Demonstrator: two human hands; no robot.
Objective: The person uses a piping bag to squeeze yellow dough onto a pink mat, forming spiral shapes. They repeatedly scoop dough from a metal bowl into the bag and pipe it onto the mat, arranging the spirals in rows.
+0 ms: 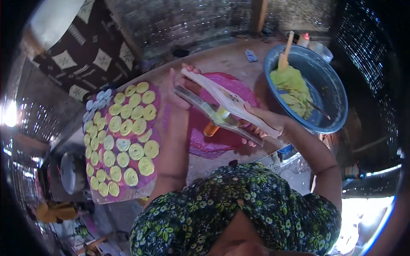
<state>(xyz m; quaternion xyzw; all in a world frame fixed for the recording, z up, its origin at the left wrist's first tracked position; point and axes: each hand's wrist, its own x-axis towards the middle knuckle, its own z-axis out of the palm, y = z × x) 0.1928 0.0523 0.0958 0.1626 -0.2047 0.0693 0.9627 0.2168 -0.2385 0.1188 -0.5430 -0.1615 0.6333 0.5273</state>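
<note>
A hand-held wooden press (232, 102) is tilted across the middle, with two long bars crossing a short cylinder. Pale yellow-green dough (222, 112) shows between the bars, and an orange tube (210, 129) points downward below them. My left hand (178, 94) is closed round the bars' far left ends. Round their near right ends, my right hand (270, 119) is closed too, its fingers partly hidden by the wood. Under the press lies a round purple-pink sheet (205, 143). Whether dough is coming out of the tube cannot be seen.
Several pale green dough coils (136, 151) cover a purple mat (157, 91) at left, beside small whitish pieces (99, 100). At right stands a blue basin (339, 91) holding green dough (292, 83), a wooden spatula (287, 53) and a thin utensil (319, 109). A lidded pot (68, 173) is lower left.
</note>
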